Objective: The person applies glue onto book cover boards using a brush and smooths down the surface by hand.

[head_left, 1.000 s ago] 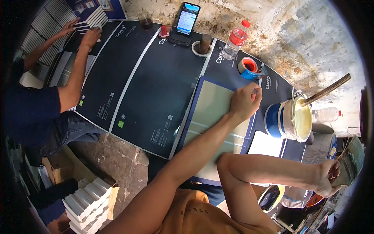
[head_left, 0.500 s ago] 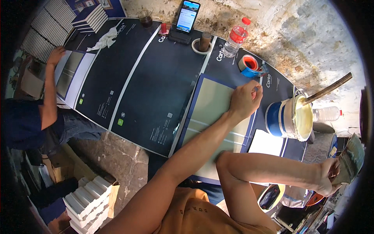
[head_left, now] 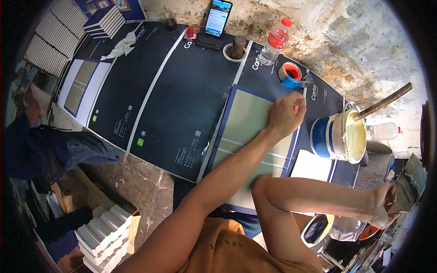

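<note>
A flat book cover (head_left: 248, 113) with grey-beige boards and a dark blue border lies in front of me on the black-covered table. My left hand (head_left: 286, 114) rests at its upper right edge with the fingers curled in; whether anything is between them is hidden. My left forearm crosses over the cover. Out at the far right, my right hand (head_left: 384, 207) grips a wide flat brush (head_left: 412, 179), held away from the table. To the right of the cover stands a bucket (head_left: 325, 136) of pale yellow paste, with a wooden stick (head_left: 384, 102) leaning in it.
Along the back are a phone (head_left: 217, 19) on a stand, tape rolls (head_left: 291, 73), a water bottle (head_left: 275, 43) and a dark glass (head_left: 169, 22). White sheets (head_left: 312, 168) lie by the bucket. Far left, a co-worker's sleeve (head_left: 20, 145) shows near another cover (head_left: 81, 86) and stacked books (head_left: 104, 22).
The co-worker at the left has drawn an arm back from the other cover, down toward the body. My hands, the brush and my cover look unmoved.
</note>
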`<state>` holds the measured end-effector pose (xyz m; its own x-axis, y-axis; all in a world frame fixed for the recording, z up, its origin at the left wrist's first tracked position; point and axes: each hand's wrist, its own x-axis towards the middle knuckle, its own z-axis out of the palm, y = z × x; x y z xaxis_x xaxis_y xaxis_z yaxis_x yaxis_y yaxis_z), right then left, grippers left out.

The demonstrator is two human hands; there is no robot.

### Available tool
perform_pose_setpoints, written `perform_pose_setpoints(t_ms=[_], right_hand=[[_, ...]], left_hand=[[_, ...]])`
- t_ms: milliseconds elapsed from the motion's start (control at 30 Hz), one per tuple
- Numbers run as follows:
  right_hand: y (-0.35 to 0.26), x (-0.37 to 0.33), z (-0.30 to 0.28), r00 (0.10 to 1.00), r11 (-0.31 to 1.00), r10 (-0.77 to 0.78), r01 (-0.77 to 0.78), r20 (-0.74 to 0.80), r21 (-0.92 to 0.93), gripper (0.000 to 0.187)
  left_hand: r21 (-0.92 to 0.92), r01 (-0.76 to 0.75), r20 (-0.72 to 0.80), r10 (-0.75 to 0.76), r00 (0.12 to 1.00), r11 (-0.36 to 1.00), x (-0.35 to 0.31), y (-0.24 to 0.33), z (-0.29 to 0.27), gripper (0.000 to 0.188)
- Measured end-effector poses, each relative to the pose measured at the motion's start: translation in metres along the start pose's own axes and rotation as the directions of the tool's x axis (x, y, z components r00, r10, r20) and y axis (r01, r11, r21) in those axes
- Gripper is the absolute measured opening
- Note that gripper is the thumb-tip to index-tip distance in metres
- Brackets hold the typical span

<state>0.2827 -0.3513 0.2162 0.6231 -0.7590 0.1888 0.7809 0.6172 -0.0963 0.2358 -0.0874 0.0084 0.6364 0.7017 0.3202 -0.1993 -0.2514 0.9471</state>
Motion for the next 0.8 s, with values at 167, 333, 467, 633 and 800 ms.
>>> perform_pose_setpoints(t_ms=[167,333,467,633,800], right_hand=[[-0.002,0.007,-0.001,0.999,0.999,0.022,-0.020,-0.030,0.050,0.019],[0.001,-0.003,0.002,1.000,0.997,-0.011,0.012,-0.018,0.077,0.017],[0.001,-0.003,0.001,0.999,0.999,-0.011,0.009,0.031,0.049,0.018],[-0.001,0.006,-0.002,1.000,0.999,0.004,-0.005,0.026,0.049,0.018],[0.011,-0.027,-0.002,0.997,0.998,0.052,-0.051,-0.048,0.035,0.019]], left_hand=[[-0.008,-0.016,-0.003,0.015,1.000,1.000,0.000,-0.001,-0.001,0.016],[-0.013,-0.033,-0.013,0.033,0.999,0.999,0.001,-0.002,0.002,0.014],[0.000,-0.044,0.000,0.044,0.999,0.999,0.002,-0.002,0.001,0.014],[-0.014,-0.034,0.004,0.034,0.999,0.999,0.002,-0.003,0.001,0.015],[0.037,0.018,0.000,-0.018,1.000,0.999,0.001,-0.002,-0.011,0.016]])
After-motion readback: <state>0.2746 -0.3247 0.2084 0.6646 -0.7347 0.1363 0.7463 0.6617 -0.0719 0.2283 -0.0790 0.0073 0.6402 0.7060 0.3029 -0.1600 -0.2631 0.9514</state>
